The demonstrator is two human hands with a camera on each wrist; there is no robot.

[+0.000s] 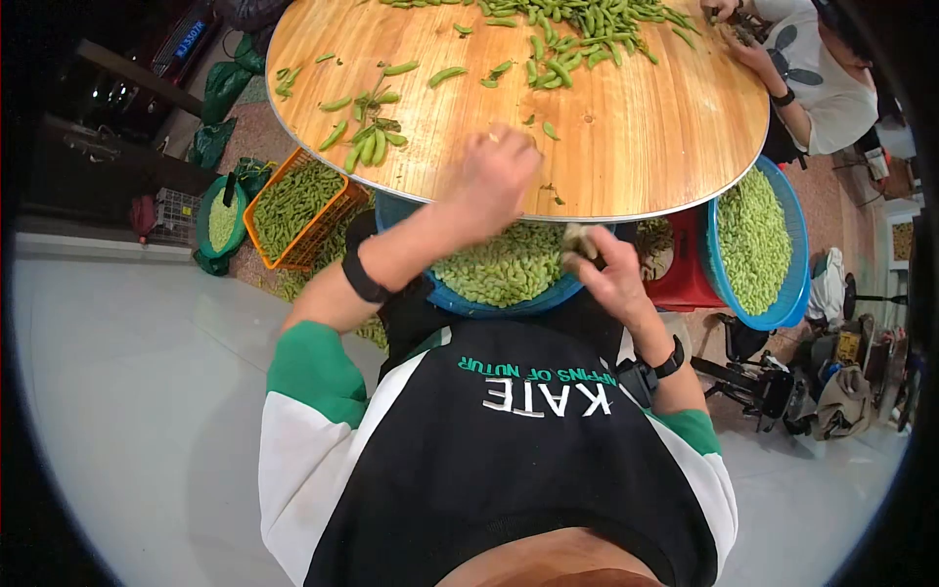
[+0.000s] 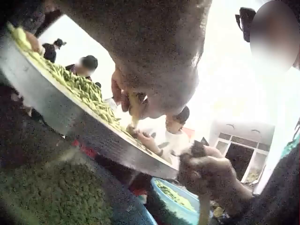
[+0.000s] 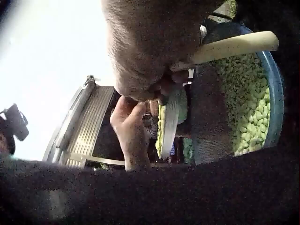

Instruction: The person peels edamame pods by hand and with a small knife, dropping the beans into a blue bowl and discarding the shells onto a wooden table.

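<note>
Fingers of the left hand (image 1: 497,186), blurred in the head view, pinch a slim soybean pod (image 2: 135,105) above the near edge of the round wooden surface (image 1: 665,147). Those of the right hand (image 1: 616,272) are curled around a pale-handled tool (image 3: 239,47), just outside that edge; its working end cannot be made out.

Below the hands, partly under the surface, sits a blue basket (image 3: 277,98) with a broad bed of shelled beans (image 1: 499,266). Another blue basket (image 1: 798,245), farther right, also holds shelled beans. On the left, an orange crate (image 1: 328,217) contains whole pods, and a small green basin (image 1: 203,221) beyond it carries pale beans.

In the left wrist view the pinched pod's long axis runs nearly upright, lower tip towards the surface. The tool's handle slopes slightly upward across the right wrist view, its rounded end over the near basket.

Bare wood stretches rightward from the left hand; a pod heap (image 1: 587,24) covers the far side, and a small cluster (image 1: 372,145) lies near the left rim.
</note>
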